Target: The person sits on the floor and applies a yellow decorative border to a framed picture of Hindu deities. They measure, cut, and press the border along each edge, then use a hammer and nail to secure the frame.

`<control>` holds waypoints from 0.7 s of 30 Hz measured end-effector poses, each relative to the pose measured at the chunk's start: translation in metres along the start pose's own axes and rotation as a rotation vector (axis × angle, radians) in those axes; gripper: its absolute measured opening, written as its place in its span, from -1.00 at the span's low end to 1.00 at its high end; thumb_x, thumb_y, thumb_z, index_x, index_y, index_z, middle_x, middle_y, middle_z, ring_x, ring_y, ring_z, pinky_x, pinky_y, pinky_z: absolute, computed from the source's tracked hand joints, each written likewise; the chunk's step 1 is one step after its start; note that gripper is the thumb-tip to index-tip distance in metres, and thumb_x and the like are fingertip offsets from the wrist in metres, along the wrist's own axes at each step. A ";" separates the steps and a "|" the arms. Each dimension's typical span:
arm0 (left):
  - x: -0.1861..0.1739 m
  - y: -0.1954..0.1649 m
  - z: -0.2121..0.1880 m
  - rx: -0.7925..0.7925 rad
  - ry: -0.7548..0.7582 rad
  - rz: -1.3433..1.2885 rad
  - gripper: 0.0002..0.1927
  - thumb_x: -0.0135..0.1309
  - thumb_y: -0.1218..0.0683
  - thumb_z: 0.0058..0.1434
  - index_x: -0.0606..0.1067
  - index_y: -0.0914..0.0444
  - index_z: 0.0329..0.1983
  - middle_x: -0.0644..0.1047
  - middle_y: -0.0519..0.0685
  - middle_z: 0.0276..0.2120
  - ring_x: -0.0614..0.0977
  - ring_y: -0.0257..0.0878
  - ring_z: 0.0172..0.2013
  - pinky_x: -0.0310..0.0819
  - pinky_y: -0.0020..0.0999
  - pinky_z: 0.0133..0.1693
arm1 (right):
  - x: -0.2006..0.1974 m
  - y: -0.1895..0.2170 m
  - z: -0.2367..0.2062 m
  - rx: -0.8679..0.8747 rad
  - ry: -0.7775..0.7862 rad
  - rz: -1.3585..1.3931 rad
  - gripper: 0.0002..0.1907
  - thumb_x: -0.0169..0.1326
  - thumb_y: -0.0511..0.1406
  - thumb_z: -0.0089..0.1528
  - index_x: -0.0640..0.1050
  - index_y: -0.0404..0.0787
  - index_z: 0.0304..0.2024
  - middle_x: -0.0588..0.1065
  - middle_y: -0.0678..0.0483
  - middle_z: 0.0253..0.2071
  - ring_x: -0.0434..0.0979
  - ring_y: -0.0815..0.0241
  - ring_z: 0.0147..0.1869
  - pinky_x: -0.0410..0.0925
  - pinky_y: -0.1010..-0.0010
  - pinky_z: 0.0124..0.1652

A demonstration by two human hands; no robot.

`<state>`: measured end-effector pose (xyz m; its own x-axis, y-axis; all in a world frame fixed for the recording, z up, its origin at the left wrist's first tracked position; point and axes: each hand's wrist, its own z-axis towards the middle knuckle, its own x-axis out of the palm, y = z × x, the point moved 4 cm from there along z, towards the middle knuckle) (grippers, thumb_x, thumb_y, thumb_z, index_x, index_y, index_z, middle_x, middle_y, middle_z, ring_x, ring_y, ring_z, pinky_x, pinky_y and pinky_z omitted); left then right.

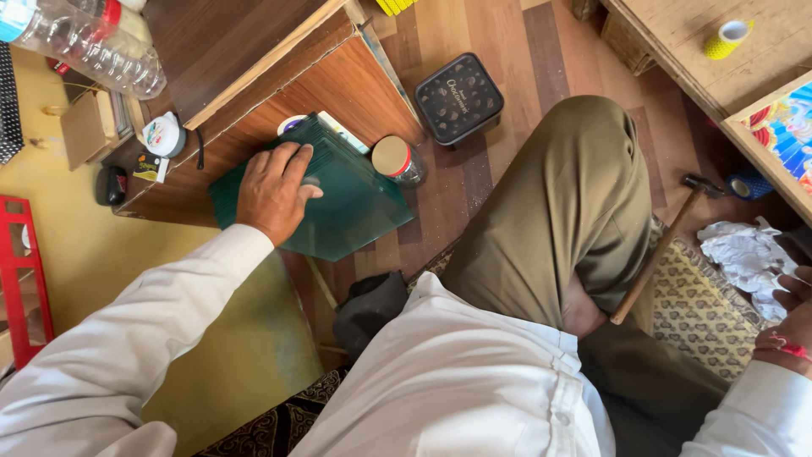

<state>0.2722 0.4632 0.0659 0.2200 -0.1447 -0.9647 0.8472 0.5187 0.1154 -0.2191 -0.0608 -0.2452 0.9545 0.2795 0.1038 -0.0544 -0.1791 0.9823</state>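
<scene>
- Head view: the left hand is laid flat, fingers spread, on top of a stack of green glass sheets, which rests on the low wooden shelf and juts out over the floor.
- A small jar with a tan lid is seen just beside the stack's far corner; its contents cannot be made out.
- A dark square tin stands closed on the wooden floor, so nothing inside is shown.
- A clear plastic bottle lies at the upper left, cut off by the edge; it looks nearly empty.
- A white round tub sits on the shelf near the stack, lid on.
- The right hand is cut off at the right edge, next to crumpled white paper; whether it is open or closed cannot be told.
- A hammer is leaned against the bent knee, its handle end hidden behind the trouser leg.
- A yellow tape roll is seen on the wooden board at upper right.
- A blue roll is partly hidden under the board's edge.
</scene>
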 end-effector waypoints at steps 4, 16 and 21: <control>-0.001 0.003 0.002 0.045 0.009 0.025 -0.51 0.32 0.01 0.23 0.56 0.31 0.16 0.53 0.09 -0.03 0.53 0.04 -0.05 0.33 -0.02 0.16 | 0.006 0.003 -0.013 -0.019 -0.094 -0.006 -0.77 0.04 -0.23 0.52 0.56 -0.24 0.09 0.57 0.13 0.00 0.57 0.31 0.02 0.40 0.54 -0.05; -0.023 -0.004 0.055 -0.159 -0.193 -0.588 -0.93 0.26 0.23 0.27 0.63 0.31 -0.20 0.61 0.04 -0.28 0.64 -0.11 -0.28 0.52 -0.24 -0.19 | 0.034 0.059 -0.057 -0.166 -0.186 0.046 -0.97 0.10 -0.47 0.49 0.56 -0.33 -0.06 0.58 -0.02 -0.22 0.61 0.22 -0.27 0.44 0.48 -0.32; -0.070 0.000 0.113 0.016 -0.369 -0.835 -0.95 0.22 0.34 0.39 0.61 0.41 -0.11 0.61 0.05 -0.27 0.59 -0.24 -0.28 0.47 -0.41 -0.19 | 0.054 0.078 -0.063 -0.239 -0.137 0.078 -0.94 0.15 -0.51 0.48 0.59 -0.44 -0.13 0.58 -0.09 -0.29 0.61 0.17 -0.33 0.46 0.43 -0.34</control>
<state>0.3115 0.3783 0.1598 -0.3290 -0.7293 -0.5999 0.8065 0.1134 -0.5802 -0.1901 -0.0006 -0.1533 0.9746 0.1407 0.1743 -0.1811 0.0374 0.9827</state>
